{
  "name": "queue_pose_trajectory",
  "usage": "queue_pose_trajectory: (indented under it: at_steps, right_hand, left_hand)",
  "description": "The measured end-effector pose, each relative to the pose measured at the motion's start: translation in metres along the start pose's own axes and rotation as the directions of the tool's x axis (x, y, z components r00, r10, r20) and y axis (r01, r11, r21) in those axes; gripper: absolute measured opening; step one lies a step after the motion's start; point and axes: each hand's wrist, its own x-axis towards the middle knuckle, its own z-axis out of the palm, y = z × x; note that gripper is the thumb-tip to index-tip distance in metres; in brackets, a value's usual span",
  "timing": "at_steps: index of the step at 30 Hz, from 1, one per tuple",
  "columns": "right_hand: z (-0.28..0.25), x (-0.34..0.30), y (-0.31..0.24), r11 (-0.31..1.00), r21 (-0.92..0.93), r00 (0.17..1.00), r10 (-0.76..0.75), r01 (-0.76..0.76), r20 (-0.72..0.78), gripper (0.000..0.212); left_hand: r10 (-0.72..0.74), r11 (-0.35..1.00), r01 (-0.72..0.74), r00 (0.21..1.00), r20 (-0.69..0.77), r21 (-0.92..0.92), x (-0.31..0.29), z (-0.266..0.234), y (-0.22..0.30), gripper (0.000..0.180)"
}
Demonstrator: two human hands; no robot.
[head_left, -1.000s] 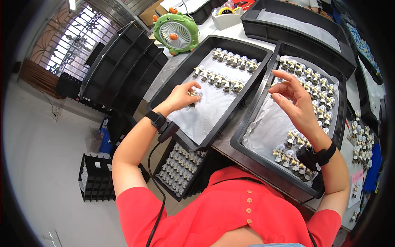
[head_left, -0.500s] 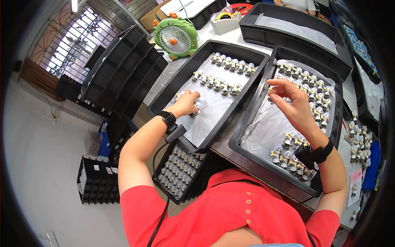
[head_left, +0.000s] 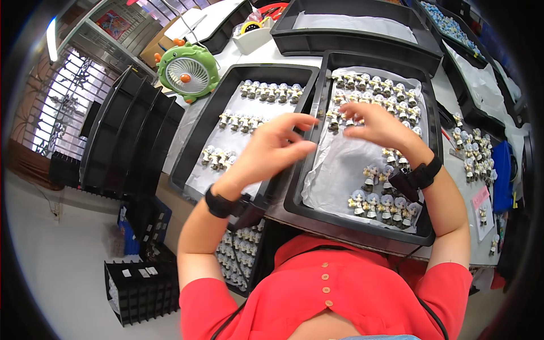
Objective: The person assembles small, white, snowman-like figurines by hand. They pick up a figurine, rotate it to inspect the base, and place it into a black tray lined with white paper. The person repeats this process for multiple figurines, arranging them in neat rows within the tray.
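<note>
Two black trays lined with white paper lie side by side on the table. The left tray (head_left: 192, 148) holds three short rows of small pale figurines (head_left: 266, 90). The right tray (head_left: 362, 232) carries several rows of the same figurines (head_left: 381, 204) at its far and near ends. My left hand (head_left: 275, 148) hovers over the rim between the two trays, fingers spread, nothing in it. My right hand (head_left: 381, 126) is over the right tray, its fingertips among the far rows of figurines; whether it holds one is blurred. Both wrists wear black bands.
A green desk fan (head_left: 187, 71) stands beyond the left tray. Stacked black trays (head_left: 130, 136) lean at the left. Another tray of figurines (head_left: 241, 258) sits below the table edge, and a black crate (head_left: 139, 290) is on the floor. More lined trays (head_left: 357, 28) and loose figurines (head_left: 470, 153) lie farther off.
My left hand has lifted from the near rows of the left tray and swung right toward the other tray. My right hand stayed over the far rows of the right tray.
</note>
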Motion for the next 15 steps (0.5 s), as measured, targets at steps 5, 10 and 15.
queue_pose_trajectory:
  at_steps: [5, 10, 15]
  right_hand:
    - [0.025, -0.012, 0.011, 0.912, -0.407, 0.768, 0.231, 0.043, 0.598, 0.068]
    - [0.036, -0.014, 0.005, 0.919, -0.392, 0.764, 0.277, -0.034, 0.583, 0.062]
    - [0.036, -0.017, 0.002, 0.903, -0.423, 0.777, 0.316, -0.07, 0.545, 0.054]
  left_hand:
    - [0.181, 0.982, -0.17, 0.973, 0.14, -0.085, 0.022, 0.04, -0.013, 0.033]
    - [-0.013, 0.993, 0.027, 0.991, 0.131, -0.111, 0.016, 0.039, -0.047, 0.029]
    - [0.029, 0.981, -0.004, 0.991, 0.127, -0.194, 0.014, 0.036, -0.043, 0.028]
